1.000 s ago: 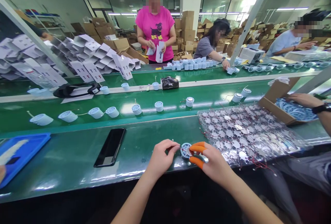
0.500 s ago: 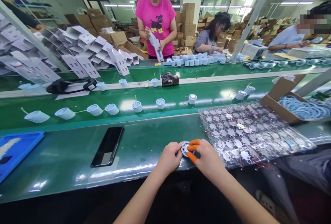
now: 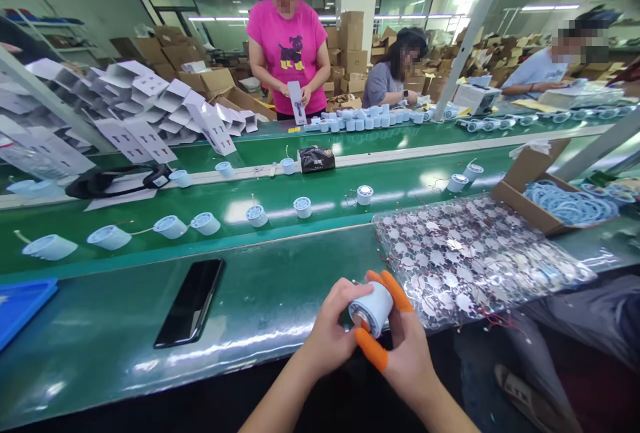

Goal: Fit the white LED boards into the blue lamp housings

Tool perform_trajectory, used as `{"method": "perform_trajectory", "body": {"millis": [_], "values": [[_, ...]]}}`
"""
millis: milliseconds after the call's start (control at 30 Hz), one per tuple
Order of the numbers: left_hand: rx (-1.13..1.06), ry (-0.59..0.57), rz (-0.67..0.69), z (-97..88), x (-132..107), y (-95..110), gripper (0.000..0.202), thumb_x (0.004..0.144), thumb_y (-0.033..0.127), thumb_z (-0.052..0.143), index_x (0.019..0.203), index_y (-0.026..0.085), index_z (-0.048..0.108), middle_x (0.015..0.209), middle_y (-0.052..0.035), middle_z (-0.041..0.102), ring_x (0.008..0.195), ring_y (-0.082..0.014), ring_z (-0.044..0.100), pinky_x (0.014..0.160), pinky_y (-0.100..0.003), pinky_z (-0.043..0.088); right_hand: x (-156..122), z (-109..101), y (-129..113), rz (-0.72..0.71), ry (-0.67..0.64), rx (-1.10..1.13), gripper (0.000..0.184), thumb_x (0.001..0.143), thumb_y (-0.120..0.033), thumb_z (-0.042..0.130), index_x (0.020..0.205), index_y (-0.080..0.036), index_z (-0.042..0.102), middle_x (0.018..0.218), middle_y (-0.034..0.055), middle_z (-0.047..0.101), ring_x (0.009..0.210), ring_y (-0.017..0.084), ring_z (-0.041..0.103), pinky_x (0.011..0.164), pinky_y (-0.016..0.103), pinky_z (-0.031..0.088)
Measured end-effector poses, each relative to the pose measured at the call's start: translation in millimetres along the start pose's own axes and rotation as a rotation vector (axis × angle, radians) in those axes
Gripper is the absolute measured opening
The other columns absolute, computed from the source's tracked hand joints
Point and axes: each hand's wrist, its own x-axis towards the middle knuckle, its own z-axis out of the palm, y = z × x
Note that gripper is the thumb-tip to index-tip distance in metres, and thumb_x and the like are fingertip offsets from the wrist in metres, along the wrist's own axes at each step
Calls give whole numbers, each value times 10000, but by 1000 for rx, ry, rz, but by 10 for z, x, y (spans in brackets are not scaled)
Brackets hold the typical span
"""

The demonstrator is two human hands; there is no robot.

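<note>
Moved: you now hold the pale blue housing (image 3: 371, 308) up off the green tabletop (image 3: 95, 360), tipped on its side, where it sat flat between your hands before.
Far left: a blue tray (image 3: 20, 306) sits at the tabletop's edge, well away from your hands.
Phone: a black smartphone (image 3: 190, 303) lies left of your hands, probably parked there to stay clear of your work.
Belt: a row of housings (image 3: 205, 223) stands spaced apart on the green conveyor belt (image 3: 320, 183), the gaps likely keeping their thin wires from tangling.
Left hand: your left hand (image 3: 331, 330) curls around the housing from the left, bracing its body.
Grip: both hands are closed on the housing, held between them just above the tabletop's near edge, its open end tipped toward you.
Right hand: your right hand (image 3: 407, 353) pinches from the right, with orange finger cots (image 3: 371, 348) on two fingers.
Far right: a clear bag of round boards (image 3: 475, 260) and a cardboard box (image 3: 530, 200) of blue coils (image 3: 570, 206) sit within easy reach of that hand.
</note>
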Motion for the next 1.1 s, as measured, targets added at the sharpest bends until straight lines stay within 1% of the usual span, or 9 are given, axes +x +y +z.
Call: {"method": "perform_trajectory", "body": {"millis": [167,233,333,467,567,700,800,933,1100], "values": [[230,65,163,88,139,132,625,811,182,729,1374,322,495,1334,-131,507,1190,-270,574,966,-407,536,23,55,-13,-3,187,55,769,838,-306,766,1501,-251,379,1432,171,580,1244,321,632,990,459,584],[337,-6,195,125,257,114,654,817,173,700,1410,308,460,1371,-137,535,1230,-282,574,1015,-424,519,137,19,69,30,187,93,710,895,-346,707,1504,-235,360,1309,173,665,1134,294,699,909,438,623],[411,-158,93,116,626,-71,578,817,228,691,1366,276,515,1324,-103,625,1217,-276,606,1023,-407,522,313,-215,243,62,172,96,585,986,-381,574,1507,-225,360,1203,161,718,1048,251,734,862,419,632],[467,-154,-106,-52,1511,-525,518,792,371,733,1261,227,570,1225,-65,681,1083,-247,667,970,-374,540,431,-966,374,72,288,-139,435,964,-391,586,1353,-196,580,1187,160,729,967,247,748,807,402,634],[710,-97,-207,-260,2201,-826,544,810,392,702,1296,207,544,1237,-71,656,1121,-247,635,976,-344,516,553,-1699,356,73,343,-666,317,946,-301,541,1186,-170,703,1063,137,762,874,241,743,807,408,618],[894,-36,-285,-457,2703,-1023,534,826,383,653,1302,159,559,1373,-164,525,1230,-315,552,1032,-411,456,877,-2376,333,126,316,-1066,339,904,-167,488,1143,-119,724,1139,182,721,986,259,700,948,433,535],[1014,-49,-318,-538,2742,-1068,523,790,425,688,1234,159,612,1452,-196,458,1292,-384,482,1064,-485,407,1079,-2517,366,165,193,-1119,315,829,-124,577,1094,-101,746,1085,194,729,996,280,691,963,403,502],[1141,-87,-329,-757,2575,-1116,651,807,463,680,1378,204,504,1563,-180,375,1415,-384,355,1150,-502,299,1180,-2546,469,227,71,-1175,340,742,-104,657,1067,-107,755,968,183,739,921,313,693,883,402,500],[1198,-102,-389,-1170,2198,-986,440,924,318,521,1320,128,507,1320,-247,560,1208,-392,554,977,-512,449,1174,-2682,553,310,10,-1215,148,752,-191,700,881,-152,763,881,159,721,762,273,674,740,356,484]]}}
